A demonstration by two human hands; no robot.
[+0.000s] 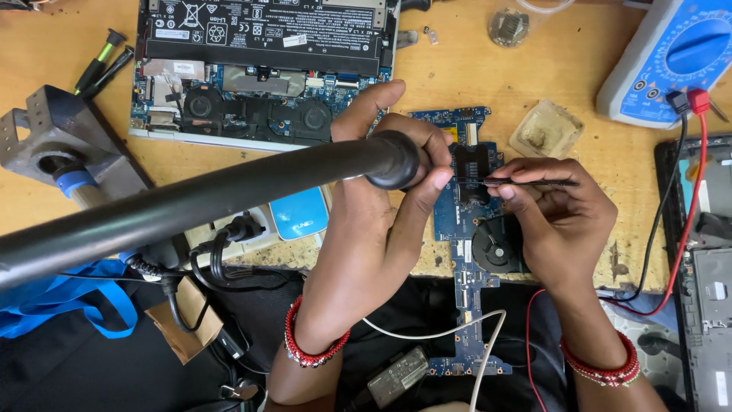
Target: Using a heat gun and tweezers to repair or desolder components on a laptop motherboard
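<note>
My left hand (374,206) grips the end of a thick black tube-shaped tool (229,191) that runs off to the lower left. Its tip sits just over a blue circuit board (465,229) lying on the wooden bench. My right hand (557,221) pinches thin black tweezers (518,181), held level, their points at the black chip area of the board. A round black fan (494,248) is fixed to the board beside my right hand. Red bead bracelets ring both wrists.
An opened laptop (259,69) with battery and two fans lies at the top. A blue-and-grey multimeter (671,61) sits top right, its red and black leads (679,229) trailing down. A grey metal stand (61,137), screwdrivers (103,61), a power strip (252,229) and a small flux tin (545,131) lie around.
</note>
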